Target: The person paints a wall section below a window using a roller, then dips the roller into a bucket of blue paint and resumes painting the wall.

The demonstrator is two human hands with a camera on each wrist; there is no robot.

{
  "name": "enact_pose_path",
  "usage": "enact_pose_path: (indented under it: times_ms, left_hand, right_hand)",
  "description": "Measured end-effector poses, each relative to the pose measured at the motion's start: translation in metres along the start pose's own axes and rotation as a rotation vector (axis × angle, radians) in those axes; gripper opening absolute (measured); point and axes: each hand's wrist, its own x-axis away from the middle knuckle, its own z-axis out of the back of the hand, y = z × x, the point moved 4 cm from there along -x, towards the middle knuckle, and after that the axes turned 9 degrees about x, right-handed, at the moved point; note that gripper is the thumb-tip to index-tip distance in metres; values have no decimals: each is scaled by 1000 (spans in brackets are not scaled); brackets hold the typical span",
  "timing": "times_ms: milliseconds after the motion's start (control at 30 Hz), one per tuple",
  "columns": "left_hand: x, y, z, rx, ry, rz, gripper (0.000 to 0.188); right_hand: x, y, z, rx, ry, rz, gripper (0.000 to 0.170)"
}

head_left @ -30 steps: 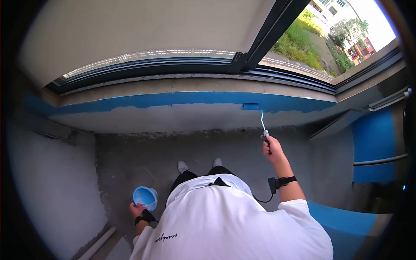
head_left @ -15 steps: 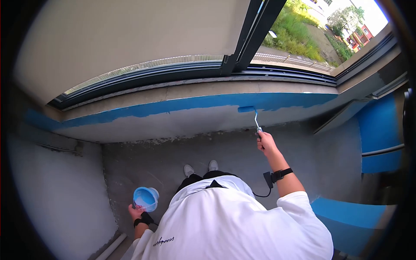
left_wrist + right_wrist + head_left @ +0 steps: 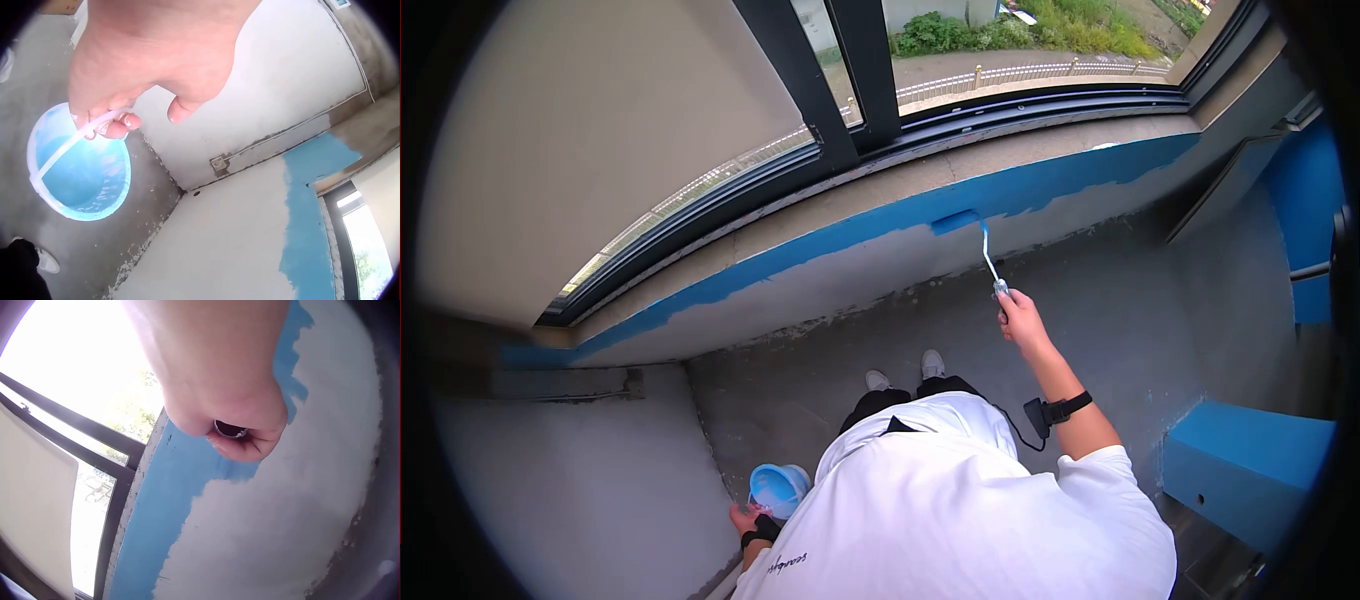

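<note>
In the head view, gripping with the right hand [image 3: 1022, 322] the handle [image 3: 1001, 288] of the paint roller [image 3: 955, 221], at the lower edge of the blue paint [image 3: 1080, 175] on the wall [image 3: 840, 270], below the windowsill [image 3: 960, 168]; holding with the left hand [image 3: 746, 518] the paint bucket [image 3: 784, 480]. In the left wrist view, with fingers [image 3: 114, 129] bent round the bucket's carrying loop [image 3: 65, 149]. In the right wrist view, with fingers wrapped round the roller's handle, before the half-painted wall.
</note>
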Motion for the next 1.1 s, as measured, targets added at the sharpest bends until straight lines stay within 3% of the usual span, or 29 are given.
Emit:
enact_pose_path:
  times_ms: [200,267,400,500,667,767,867,1100]
  left_hand:
    - [15,0,9,52,2,34,47]
    - [20,-2,9,198,54,100,47]
    - [11,-4,20,278,-18,184,46]
    - [11,-4,20,308,-89,181,47]
    - [15,-1,18,376,-77,365,47]
    - [29,-12,13,374,32,255,49]
    - [20,-20,20,383,-52,295,49]
    - [24,-27,35,390,4,286,48]
  right_hand:
    - [2,-3,2,-187,-53,-6,22]
    - [-9,-2,-1,-176,-67,-51,23]
    - [-33,11,-1,-185,-75,-108,24]
    - [-35,14,-1,-143,-73,-94,24]
    - [-6,-2,22,-145,-86,6,22]
    - [7,-15,34,-114,-55,34,21]
    - [4,-20,33,-75,-36,28,21]
    - [-27,-13,31,69,-39,-16,20]
